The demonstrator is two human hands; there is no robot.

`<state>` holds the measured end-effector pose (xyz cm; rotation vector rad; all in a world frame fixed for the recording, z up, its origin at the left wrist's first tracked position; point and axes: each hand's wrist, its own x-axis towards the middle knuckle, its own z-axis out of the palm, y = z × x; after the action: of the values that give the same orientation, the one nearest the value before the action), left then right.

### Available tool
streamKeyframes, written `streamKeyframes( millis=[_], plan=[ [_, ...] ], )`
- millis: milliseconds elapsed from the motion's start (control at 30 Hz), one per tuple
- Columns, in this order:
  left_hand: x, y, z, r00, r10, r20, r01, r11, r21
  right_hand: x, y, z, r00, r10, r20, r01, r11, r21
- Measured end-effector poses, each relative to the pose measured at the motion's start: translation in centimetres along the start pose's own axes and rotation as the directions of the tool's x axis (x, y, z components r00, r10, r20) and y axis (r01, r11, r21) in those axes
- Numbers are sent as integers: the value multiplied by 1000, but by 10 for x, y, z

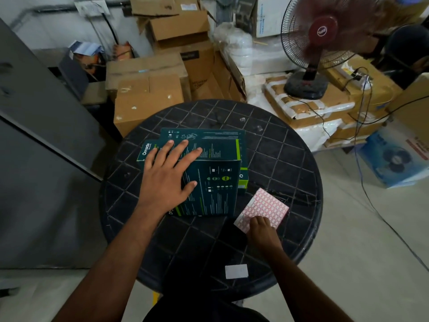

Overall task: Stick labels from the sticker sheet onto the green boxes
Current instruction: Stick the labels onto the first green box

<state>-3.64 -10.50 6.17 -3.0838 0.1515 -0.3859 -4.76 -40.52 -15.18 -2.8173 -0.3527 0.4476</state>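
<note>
1. Curled fingers of the right hand (261, 230) picked at the near corner of the sticker sheet (263, 209), apparently working a label loose; whether one was already pinched could not be told, the fingertips being hidden under the knuckles.

2. Flat and spread, the left hand (168, 177) pressed on the top green box (212, 189), gripping nothing; most likely it steadied the stack so the boxes would not slide when a label went on.

3. That sheet, white with a red grid of labels, lay on the round black table (290, 159) at about four o'clock from the table's centre, just beside the near box's right edge; I judged it was kept close to save a long reach.

4. Green boxes were stacked and overlapping near the middle of the table; a second green box (209, 138) showed from beneath toward twelve o'clock; no red-bordered label was visible on any showing face.

5. Toward six o'clock, near the table's edge, a small white slip (236, 271) lay alone; what it was could not be told.

6. Beyond the table, cardboard cartons (148, 98) stood at eleven o'clock and a running fan (322, 40) at one o'clock; its draught could lift a loose sheet, which the picking hand also pinned down.
</note>
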Motion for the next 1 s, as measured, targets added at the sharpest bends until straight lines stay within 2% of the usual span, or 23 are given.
streamKeyframes(
  millis=[267, 433, 500, 533, 600, 667, 733, 800, 833, 900, 1000],
  plan=[
    [-4, -27, -9, 999, -40, 28, 42, 997, -70, 29, -8, -2, 986, -135, 98, 134, 991, 12],
    [-7, -40, -12, 996, -55, 66, 63, 991, -116, 42, -12, -2, 967, -231, 112, 215, 967, 136],
    [-10, -43, -13, 996, -56, 67, 64, 990, -126, 42, -17, -7, 973, -200, 117, 165, 952, 257],
    [-11, -44, -14, 996, -57, 68, 66, 989, -133, 41, -20, -12, 984, -131, 124, 82, 938, 338],
    [-11, -45, -15, 996, -58, 74, 68, 987, -143, 41, -25, -19, 990, 60, 126, -119, 837, 534],
    [-11, -43, -16, 996, -50, 79, 61, 989, -138, 44, -26, -30, 967, 236, 94, -230, 657, 718],
    [-8, -39, -17, 997, -26, 73, 34, 992, -121, 44, -31, -52, 937, 341, 73, -218, 408, 887],
    [-2, -33, -17, 997, 16, 71, -9, 995, -100, 38, -41, -85, 925, 379, 38, -118, 190, 975],
    [0, -30, -17, 996, 37, 76, -29, 995, -95, 33, -48, -104, 924, 383, 9, -57, 113, 992],
    [5, -24, -17, 994, 75, 82, -67, 993, -93, 22, -64, -141, 924, 369, -97, 87, 44, 995],
    [8, -20, -18, 991, 97, 89, -85, 988, -132, 7, -93, -181, 904, 321, -282, 260, 110, 959]
  ],
)
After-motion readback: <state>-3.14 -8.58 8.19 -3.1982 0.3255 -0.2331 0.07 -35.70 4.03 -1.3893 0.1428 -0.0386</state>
